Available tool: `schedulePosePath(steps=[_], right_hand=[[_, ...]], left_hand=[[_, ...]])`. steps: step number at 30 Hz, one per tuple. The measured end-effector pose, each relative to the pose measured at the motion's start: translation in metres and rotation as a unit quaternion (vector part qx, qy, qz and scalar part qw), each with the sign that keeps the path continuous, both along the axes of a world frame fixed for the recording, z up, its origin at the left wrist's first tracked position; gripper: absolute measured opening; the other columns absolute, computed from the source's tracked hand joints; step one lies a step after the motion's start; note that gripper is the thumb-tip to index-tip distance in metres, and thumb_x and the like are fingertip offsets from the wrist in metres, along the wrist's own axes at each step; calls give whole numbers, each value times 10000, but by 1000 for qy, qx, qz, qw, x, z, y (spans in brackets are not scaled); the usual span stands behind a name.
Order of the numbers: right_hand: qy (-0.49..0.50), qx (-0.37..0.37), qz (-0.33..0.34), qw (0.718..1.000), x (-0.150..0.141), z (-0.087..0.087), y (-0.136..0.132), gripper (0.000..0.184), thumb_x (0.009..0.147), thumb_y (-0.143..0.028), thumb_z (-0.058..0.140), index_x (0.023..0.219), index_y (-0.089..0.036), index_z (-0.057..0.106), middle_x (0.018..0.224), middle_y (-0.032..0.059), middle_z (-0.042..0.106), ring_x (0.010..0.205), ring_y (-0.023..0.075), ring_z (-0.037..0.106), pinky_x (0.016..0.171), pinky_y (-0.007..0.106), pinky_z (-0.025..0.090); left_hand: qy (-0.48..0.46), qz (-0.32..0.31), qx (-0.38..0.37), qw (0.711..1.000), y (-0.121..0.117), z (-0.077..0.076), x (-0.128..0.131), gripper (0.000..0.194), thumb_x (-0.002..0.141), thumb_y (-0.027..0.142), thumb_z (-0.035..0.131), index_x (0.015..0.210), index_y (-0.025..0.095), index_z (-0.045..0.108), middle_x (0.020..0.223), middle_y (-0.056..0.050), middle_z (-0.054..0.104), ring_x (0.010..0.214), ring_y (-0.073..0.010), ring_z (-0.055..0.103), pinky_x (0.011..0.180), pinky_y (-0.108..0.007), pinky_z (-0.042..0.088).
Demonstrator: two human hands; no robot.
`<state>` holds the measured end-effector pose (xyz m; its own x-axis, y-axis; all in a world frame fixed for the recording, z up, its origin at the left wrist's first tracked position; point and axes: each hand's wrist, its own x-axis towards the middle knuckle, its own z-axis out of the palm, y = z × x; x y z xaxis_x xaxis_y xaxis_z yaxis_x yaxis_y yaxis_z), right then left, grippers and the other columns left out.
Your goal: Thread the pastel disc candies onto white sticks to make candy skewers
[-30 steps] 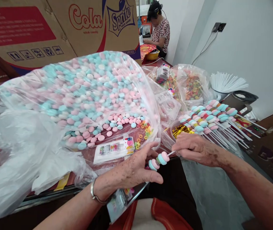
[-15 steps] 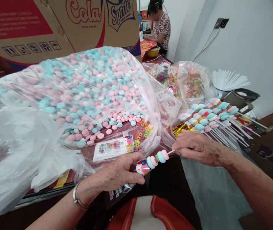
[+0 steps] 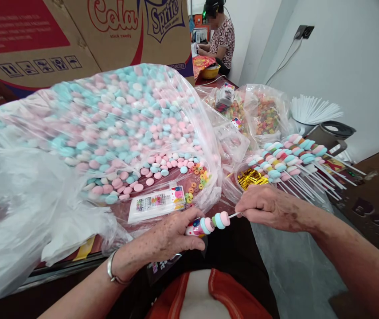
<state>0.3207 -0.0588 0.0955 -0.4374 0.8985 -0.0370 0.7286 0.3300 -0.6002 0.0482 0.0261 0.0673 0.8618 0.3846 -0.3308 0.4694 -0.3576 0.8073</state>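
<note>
My right hand [image 3: 265, 208] is closed on the bare white stick of a candy skewer [image 3: 221, 219], threaded with pink and blue puffy sweets and a green ring between them. The skewer slants down to the left above my lap. My left hand [image 3: 172, 232] pinches a clear printed plastic bag [image 3: 194, 228] around the skewer's far end. Some of that end is hidden by the print and my fingers, and I cannot tell how deep it sits. Below my left wrist hangs the bag's lower part [image 3: 162, 268].
A large clear bag of pink, blue and white sweets [image 3: 126, 119] lies open in front. Near its mouth are fruit-coloured rings [image 3: 194, 186] and a stack of printed bags [image 3: 158, 204]. Finished skewers [image 3: 285, 159], gold ties [image 3: 252, 178], white sticks [image 3: 315, 110] and a mug [image 3: 332, 133] stand right. Another person [image 3: 222, 40] sits behind.
My left hand has drawn back left and down from the sweets, and the bag's coloured print has come into sight. The skewer has tilted flatter. My right hand keeps its hold on the stick.
</note>
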Motion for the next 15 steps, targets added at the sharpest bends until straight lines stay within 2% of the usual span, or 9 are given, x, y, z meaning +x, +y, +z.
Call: schedulePosePath(steps=[2, 5, 8, 12, 15], right_hand=[[0, -4, 10, 1000, -7, -4, 1, 272, 842, -169, 460, 801, -182, 729, 733, 31, 687, 715, 164, 582, 702, 260, 398], [13, -23, 15, 1000, -17, -14, 3, 264, 833, -163, 467, 801, -179, 728, 747, 27, 697, 710, 158, 589, 699, 257, 404], [32, -28, 11, 999, -19, -20, 4, 268, 834, -159, 463, 817, -175, 730, 746, 24, 700, 704, 157, 591, 688, 254, 409], [44, -15, -5, 999, -7, -16, 3, 271, 851, -172, 464, 844, -178, 734, 741, 18, 699, 703, 154, 593, 679, 248, 417], [36, 9, -18, 999, 1, -13, 3, 264, 865, -182, 470, 844, -182, 732, 731, 15, 695, 704, 154, 598, 674, 248, 417]], left_hand=[[-6, -17, 42, 999, -3, -2, 1, 264, 850, 361, 695, 1044, 237, 565, 872, 33, 559, 779, -161, 498, 673, -256, 350], [0, -38, 40, 999, -7, -6, 4, 360, 846, 374, 698, 1149, 245, 552, 912, 15, 587, 803, -181, 533, 693, -271, 367], [5, -40, -7, 999, -8, -5, 8, 424, 811, 410, 731, 1155, 233, 556, 917, 7, 600, 814, -190, 547, 698, -275, 389], [18, 15, -76, 997, 1, 4, 6, 593, 661, 466, 837, 1135, 234, 568, 903, 23, 611, 784, -182, 546, 641, -253, 396], [49, 4, -160, 986, 9, 8, 1, 524, 652, 504, 825, 1020, 204, 604, 776, 47, 581, 643, -139, 507, 546, -230, 350]])
